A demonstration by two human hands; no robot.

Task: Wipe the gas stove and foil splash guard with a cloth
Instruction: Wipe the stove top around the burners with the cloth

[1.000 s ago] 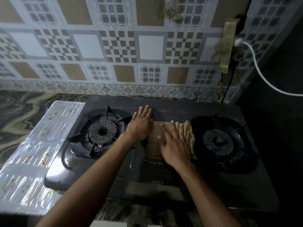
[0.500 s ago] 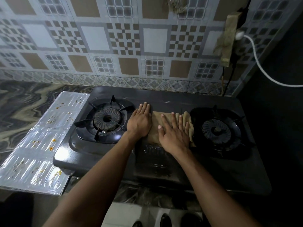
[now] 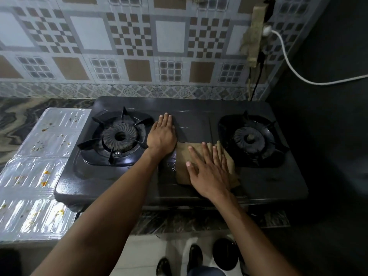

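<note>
On the centre panel of the gas stove (image 3: 199,118), between the two burners, the tan cloth (image 3: 184,160) lies folded flat, its right edge touching the rim of the right burner (image 3: 251,138). The right hand (image 3: 209,172) presses it down with palm flat and fingers spread, not gripping; this posture suits a sliding wipe. The left hand (image 3: 162,136) rests flat and unclenched on the bare panel just beside the left burner (image 3: 119,136), holding nothing, probably to brace the stove. The foil splash guard (image 3: 39,170) lies flat on the worktop (image 3: 18,120) left of the stove, its edge tucked beneath it, food specks uncleaned.
</note>
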